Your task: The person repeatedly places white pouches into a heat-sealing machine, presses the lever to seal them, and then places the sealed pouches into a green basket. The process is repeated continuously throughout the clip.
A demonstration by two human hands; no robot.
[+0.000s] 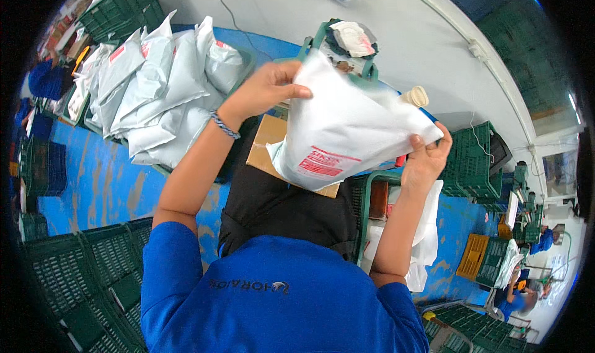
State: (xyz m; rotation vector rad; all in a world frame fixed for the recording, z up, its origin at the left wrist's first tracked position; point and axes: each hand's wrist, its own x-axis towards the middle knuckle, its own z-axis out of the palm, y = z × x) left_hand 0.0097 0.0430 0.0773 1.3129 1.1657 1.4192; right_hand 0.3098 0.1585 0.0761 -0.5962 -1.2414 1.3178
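A filled white plastic bag (347,117) with red print hangs between my two hands in front of me. My left hand (273,90) is closed on its upper left corner, thumb and fingers pinching the edge. Its right corner is pinched by my right hand (427,152), lower down. The bag tilts, and its printed lower end rests on or just over a piece of brown cardboard (268,143); I cannot tell which. What fills the bag is hidden.
Several filled white bags (161,80) are heaped in a green crate at left. Beyond my bag stands a green basket (370,71) with cloths. Another green crate (361,210) holding white bags sits by my right forearm. Stacked crates (80,278) line the lower left; a co-worker (517,297) is far right.
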